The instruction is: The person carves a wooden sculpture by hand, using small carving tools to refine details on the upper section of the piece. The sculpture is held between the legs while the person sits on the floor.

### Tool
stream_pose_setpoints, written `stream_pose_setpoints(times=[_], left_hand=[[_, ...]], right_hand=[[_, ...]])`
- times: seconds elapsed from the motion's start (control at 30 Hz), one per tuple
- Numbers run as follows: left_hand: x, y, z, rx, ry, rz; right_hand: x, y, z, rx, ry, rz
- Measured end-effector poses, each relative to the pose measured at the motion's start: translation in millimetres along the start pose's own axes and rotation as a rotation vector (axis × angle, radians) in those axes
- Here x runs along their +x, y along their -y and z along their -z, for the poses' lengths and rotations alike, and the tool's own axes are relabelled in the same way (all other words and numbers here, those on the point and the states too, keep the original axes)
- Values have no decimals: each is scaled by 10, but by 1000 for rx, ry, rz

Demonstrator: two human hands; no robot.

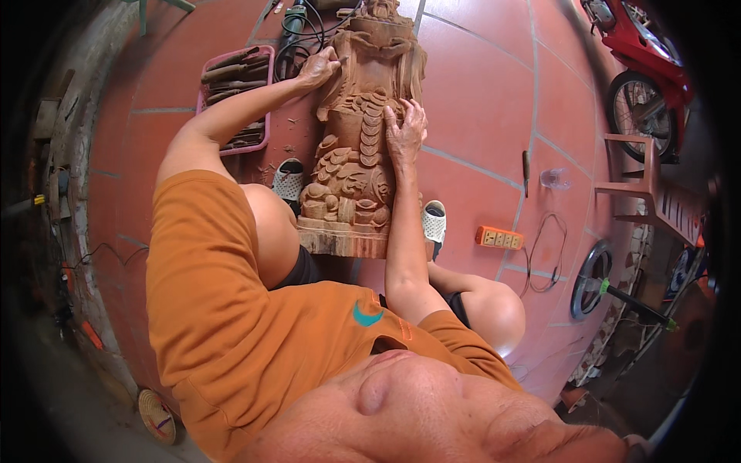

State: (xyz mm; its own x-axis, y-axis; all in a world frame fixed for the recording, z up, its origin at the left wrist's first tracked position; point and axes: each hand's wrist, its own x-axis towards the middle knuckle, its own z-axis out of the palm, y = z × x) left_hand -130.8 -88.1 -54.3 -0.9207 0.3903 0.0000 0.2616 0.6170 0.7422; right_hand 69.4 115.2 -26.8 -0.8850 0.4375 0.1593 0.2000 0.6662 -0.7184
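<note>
A carved wooden statue [363, 147] lies on its back between my feet, its base towards me and its head at the far end. Coin strings, ingots and robe folds are cut into its brown wood. My left hand [316, 69] is at the left edge of its upper part, fingers curled and pinched together. Whatever those fingers may hold is too small to make out. Across the statue's middle right side rests my right hand [406, 130], its fingers spread over the carving and holding nothing.
Left of the statue, a pink basket [270, 116] holds several long-handled tools. Behind it lies a corded power tool [294, 21]. An orange power strip [499, 238], a clear cup [555, 179] and a thin dark tool [526, 174] lie right, near a plastic chair [652, 181] and red motorbike [648, 46].
</note>
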Motion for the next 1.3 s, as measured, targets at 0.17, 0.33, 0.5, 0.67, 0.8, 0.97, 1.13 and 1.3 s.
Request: stream_pose_setpoints(times=[0.17, 0.33, 0.5, 0.67, 0.8, 0.97, 1.13, 1.3], left_hand=[[-51, -58, 180, 29, 122, 7], [-5, -46, 261, 72, 185, -34], [-82, 147, 190, 11, 125, -88], [-246, 110, -34, -139, -122, -178], [-318, 114, -140, -158, -331, -207], [66, 192, -45, -22, -404, -297], [291, 304, -137, 13, -553, -269], [-90, 225, -210, -65, -361, -204]], right_hand=[[11, -13, -75, -130, 8, 30], [-8, 30, -84, -158, 69, 12], [14, 127, -176, -166, 57, 81], [66, 73, -170, -80, -22, 214], [104, 84, -191, -73, -3, 224], [111, 63, -188, -72, -9, 222], [117, 75, -230, -70, -14, 220], [78, 42, -221, -70, -24, 190]])
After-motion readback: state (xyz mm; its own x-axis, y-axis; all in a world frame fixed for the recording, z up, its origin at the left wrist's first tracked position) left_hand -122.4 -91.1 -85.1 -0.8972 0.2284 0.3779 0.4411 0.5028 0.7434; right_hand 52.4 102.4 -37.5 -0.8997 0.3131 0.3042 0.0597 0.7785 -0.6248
